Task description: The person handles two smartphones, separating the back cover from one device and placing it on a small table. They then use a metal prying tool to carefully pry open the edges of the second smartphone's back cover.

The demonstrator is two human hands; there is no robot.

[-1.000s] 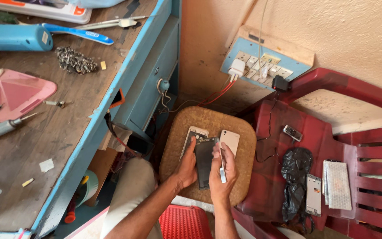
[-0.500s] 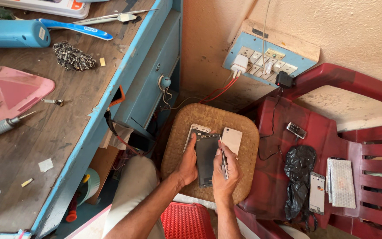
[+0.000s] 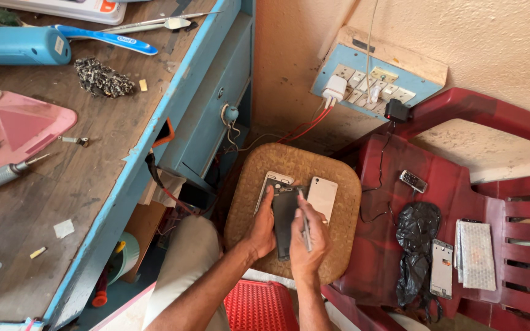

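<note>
**Two Hands on a Dark Phone Body at a Cork-Topped Stool**

Nearest, a red ribbed plastic crate point(image 3: 265, 304) sits below the forearms. The left hand point(image 3: 262, 227) clamps the left edge of a dark, flat, rectangular phone body point(image 3: 285, 219), fingers curled closed around it. The right hand point(image 3: 310, 236) has its grip closed on a slim metal tool point(image 3: 305, 222), pressed along the phone body's right edge. The phone body lies on a rounded-square stool point(image 3: 345, 202) with a coarse, cork-like top. Two further flat pieces lie there: one pale frame point(image 3: 272, 181), partly under the phone body, and one white back cover point(image 3: 323, 197), just beside it.

Right: a glossy red plastic chair point(image 3: 449, 184) carries one crumpled black bag point(image 3: 417, 236), one small keypad phone point(image 3: 413, 181) and one bubble-wrap pad point(image 3: 477, 254).

Left: a worn wooden surface point(image 3: 50, 196), blue-edged, bears one pink triangular tray point(image 3: 26, 125) and one blue toothbrush point(image 3: 108, 38).

Farthest: a blue switchboard point(image 3: 369, 83) on the rough wall.
</note>
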